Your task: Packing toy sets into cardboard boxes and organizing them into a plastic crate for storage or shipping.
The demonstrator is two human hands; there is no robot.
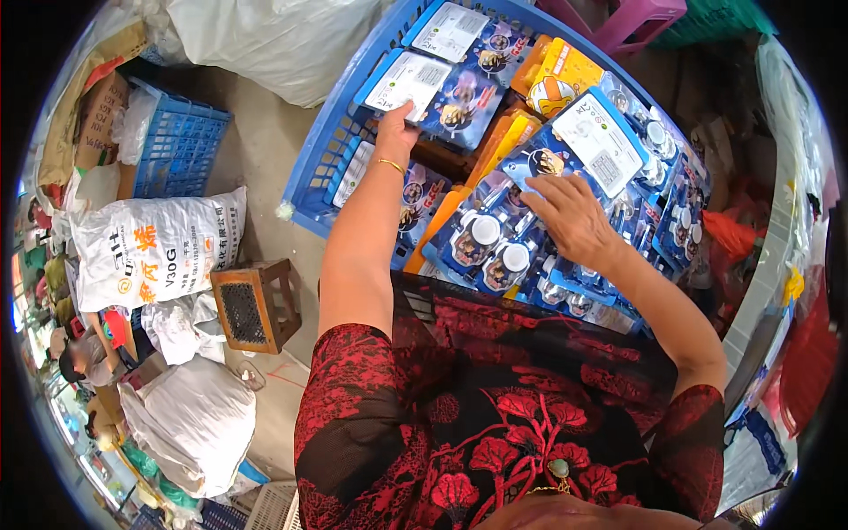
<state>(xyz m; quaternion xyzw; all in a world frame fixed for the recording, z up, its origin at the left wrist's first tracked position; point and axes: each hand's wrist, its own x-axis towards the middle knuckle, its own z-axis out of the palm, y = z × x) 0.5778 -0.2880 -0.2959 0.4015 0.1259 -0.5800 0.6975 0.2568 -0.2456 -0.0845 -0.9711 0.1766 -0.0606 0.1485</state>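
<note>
A big blue plastic basket (311, 181) in front of me holds several blue blister packs and orange-yellow packs. My left hand (397, 132) pinches the near edge of a blue pack with a white label (459, 106) at the basket's left side, thumb on top and the other fingers hidden beneath. On a larger blister pack (530, 190) at the right rests my right hand (570, 216), fingers apart and slightly bent over its surface. Round white-topped parts show through the clear plastic of that pack. Orange-yellow packs (565, 75) lie between the two blue groups.
To the left are a printed white sack (159, 247), a wooden stool (256, 305) and another blue crate (181, 141). A large white bag (265, 44) lies beyond the basket. A pink plastic stool (618, 22) stands at the far right. Another person (84, 358) is at far left.
</note>
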